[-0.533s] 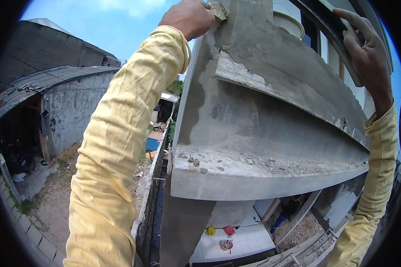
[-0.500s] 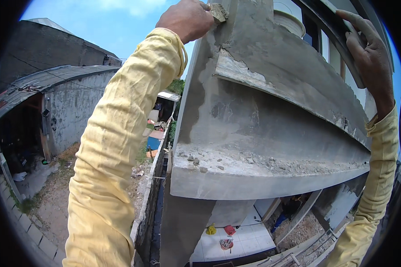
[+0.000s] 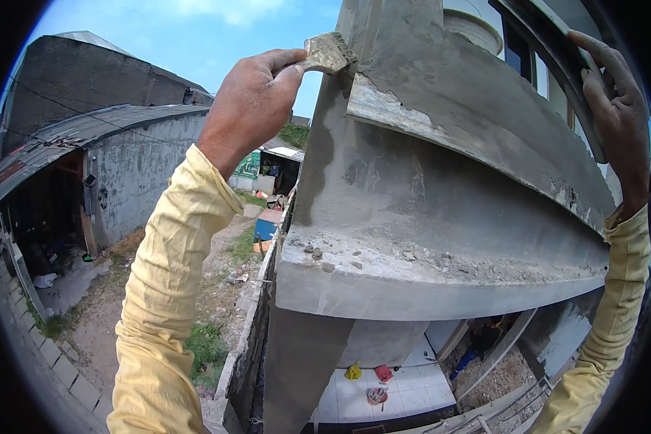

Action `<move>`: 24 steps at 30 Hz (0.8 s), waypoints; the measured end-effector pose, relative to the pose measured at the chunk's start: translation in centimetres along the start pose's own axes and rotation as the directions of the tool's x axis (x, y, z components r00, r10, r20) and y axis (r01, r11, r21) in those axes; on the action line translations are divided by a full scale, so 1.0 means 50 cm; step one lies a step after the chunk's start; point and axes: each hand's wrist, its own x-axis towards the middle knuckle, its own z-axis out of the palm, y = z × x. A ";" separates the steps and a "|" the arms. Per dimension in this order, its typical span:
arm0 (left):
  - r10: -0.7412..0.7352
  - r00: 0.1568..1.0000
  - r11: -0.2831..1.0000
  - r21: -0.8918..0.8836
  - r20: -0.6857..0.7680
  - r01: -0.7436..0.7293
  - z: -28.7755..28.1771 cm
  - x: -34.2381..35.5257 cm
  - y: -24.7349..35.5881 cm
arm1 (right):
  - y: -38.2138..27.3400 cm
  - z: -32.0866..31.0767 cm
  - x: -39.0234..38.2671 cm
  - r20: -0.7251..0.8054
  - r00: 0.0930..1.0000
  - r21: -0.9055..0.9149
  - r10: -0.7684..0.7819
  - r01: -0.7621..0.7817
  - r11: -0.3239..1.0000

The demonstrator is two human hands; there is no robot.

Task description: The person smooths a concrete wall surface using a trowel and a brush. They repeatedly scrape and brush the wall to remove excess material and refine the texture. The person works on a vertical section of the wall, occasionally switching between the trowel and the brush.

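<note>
The left hand (image 3: 257,100) pinches a caked brush (image 3: 327,53), bristles (image 3: 348,50) at the grey wall (image 3: 419,61) just beyond its fingers (image 3: 289,56), while the right hand (image 3: 619,108) bends over a dark rail (image 3: 550,48), grip unclear from here.

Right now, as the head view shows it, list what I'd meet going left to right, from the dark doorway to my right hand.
Dark doorway → weathered wall → left hand → brush → pale round object → right hand.
</note>
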 end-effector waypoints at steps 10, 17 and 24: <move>0.037 0.999 0.950 0.310 0.028 -0.044 0.037 0.117 0.000 | -0.012 0.013 -0.046 0.108 0.994 0.054 0.009 -0.015 0.998; 0.081 0.993 0.990 0.121 -0.084 -0.070 0.061 0.065 -0.056 | 0.011 -0.029 -0.065 0.120 0.993 0.047 0.018 -0.024 0.999; 0.009 0.997 0.998 0.067 -0.071 -0.004 0.043 0.149 -0.050 | -0.021 -0.067 -0.092 0.092 0.996 -0.063 0.008 -0.002 0.998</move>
